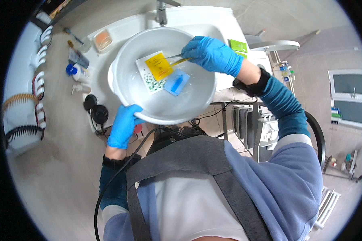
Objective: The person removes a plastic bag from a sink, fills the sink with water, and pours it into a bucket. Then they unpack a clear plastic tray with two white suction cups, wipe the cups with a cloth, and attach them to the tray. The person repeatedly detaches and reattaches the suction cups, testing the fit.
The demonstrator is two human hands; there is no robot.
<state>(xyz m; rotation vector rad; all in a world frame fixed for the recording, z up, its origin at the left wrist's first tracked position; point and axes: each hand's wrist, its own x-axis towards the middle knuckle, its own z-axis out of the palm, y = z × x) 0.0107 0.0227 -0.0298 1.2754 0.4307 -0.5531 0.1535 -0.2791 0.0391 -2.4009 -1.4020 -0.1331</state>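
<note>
A large pale grey plastic basin (126, 94) rests over the white sink. My left hand (122, 127), in a blue glove, grips its near left rim, thumb on top. In the basin lie a white sheet with green specks (152, 83), a yellow square packet (159, 66) partly over it, and a light blue packet (177, 82) beside them. My right hand (215, 55), also gloved in blue, is closed on a slim two-armed tool, seemingly tweezers (180, 61), one arm grey and one yellowish. Their tips reach the yellow packet's right edge; whether they pinch it I cannot tell.
A chrome faucet (161, 16) stands behind the basin. Left of it are a soap box (103, 41), a glass with a toothbrush (83, 44), and a blue-capped bottle (78, 72). Green packets (238, 46) lie on the sink's right. A black cable (108, 184) crosses my left arm.
</note>
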